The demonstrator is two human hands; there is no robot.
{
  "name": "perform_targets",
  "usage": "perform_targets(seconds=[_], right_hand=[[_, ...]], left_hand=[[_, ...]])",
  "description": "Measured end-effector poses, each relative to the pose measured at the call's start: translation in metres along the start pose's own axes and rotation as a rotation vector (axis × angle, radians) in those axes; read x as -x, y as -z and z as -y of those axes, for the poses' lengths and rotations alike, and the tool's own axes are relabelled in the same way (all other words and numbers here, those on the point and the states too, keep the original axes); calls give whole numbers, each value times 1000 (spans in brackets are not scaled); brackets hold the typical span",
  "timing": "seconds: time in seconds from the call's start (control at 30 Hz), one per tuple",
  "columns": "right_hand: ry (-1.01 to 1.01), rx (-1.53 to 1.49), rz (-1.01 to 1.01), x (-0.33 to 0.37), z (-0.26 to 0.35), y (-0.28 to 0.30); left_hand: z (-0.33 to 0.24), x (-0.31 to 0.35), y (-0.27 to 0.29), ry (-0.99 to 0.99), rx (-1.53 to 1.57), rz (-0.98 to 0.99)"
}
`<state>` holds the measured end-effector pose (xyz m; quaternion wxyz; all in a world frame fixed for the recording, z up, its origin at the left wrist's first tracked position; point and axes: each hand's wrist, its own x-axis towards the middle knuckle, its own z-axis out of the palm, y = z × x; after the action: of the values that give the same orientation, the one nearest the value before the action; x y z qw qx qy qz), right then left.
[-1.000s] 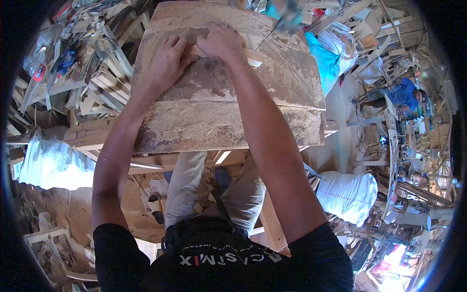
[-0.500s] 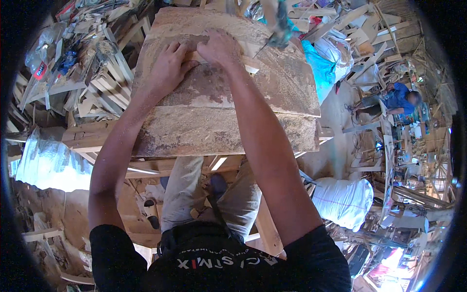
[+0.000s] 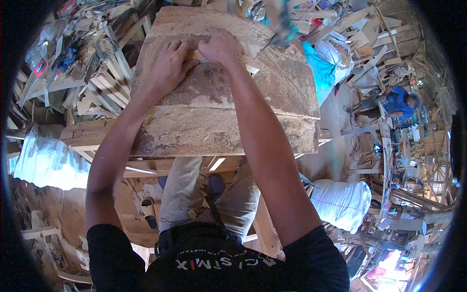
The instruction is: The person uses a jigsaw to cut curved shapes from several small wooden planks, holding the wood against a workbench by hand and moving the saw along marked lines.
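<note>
Both of my hands are on a small pale piece of wood lying on a sawdust-covered wooden worktop. My left hand has its fingers curled over the wood's left end. Beside it, my right hand wraps over the middle, knuckles up, hiding much of the piece. Just right of my right hand, a thin dark blade-like strip slants down to the wood from a blurred grey-teal machine part. Whether it touches the wood, I cannot tell.
Wood offcuts pile up left of the worktop. A turquoise sack stands at its right edge, and a stuffed white sack sits lower right. Another person in blue is seated at the far right. A wooden beam juts out at left.
Hardly anything differs: both hands stay on the wood in nearly the same place. The whole view has shifted very slightly, and the person at the right has changed posture a little.
</note>
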<state>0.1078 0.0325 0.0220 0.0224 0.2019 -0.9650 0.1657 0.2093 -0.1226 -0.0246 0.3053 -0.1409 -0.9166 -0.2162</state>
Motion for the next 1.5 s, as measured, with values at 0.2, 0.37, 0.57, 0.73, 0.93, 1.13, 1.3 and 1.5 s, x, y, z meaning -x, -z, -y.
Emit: perform_targets(seconds=[0.2,0.37,0.57,0.73,0.93,1.13,1.3,1.5], right_hand=[[0,-6,-1,0,4,1],[36,3,-78,1,-2,-5],[55,15,-176,-2,-8,-14],[45,-29,-190,-1,-4,-15],[84,-31,-239,-6,-12,-22],[99,-77,-189,-2,-8,-15],[72,-59,-173,-7,-14,-16],[78,-58,-145,-9,-9,-16]], left_hand=[[5,2,-2,-9,-6,-9],[0,1,-6,14,26,-28],[3,-2,-7,25,27,34],[-11,-3,8,30,-58,46],[-10,-5,7,33,-76,58],[-5,-3,3,54,-13,48],[-16,-8,8,21,-84,45],[-8,-6,4,77,15,38]])
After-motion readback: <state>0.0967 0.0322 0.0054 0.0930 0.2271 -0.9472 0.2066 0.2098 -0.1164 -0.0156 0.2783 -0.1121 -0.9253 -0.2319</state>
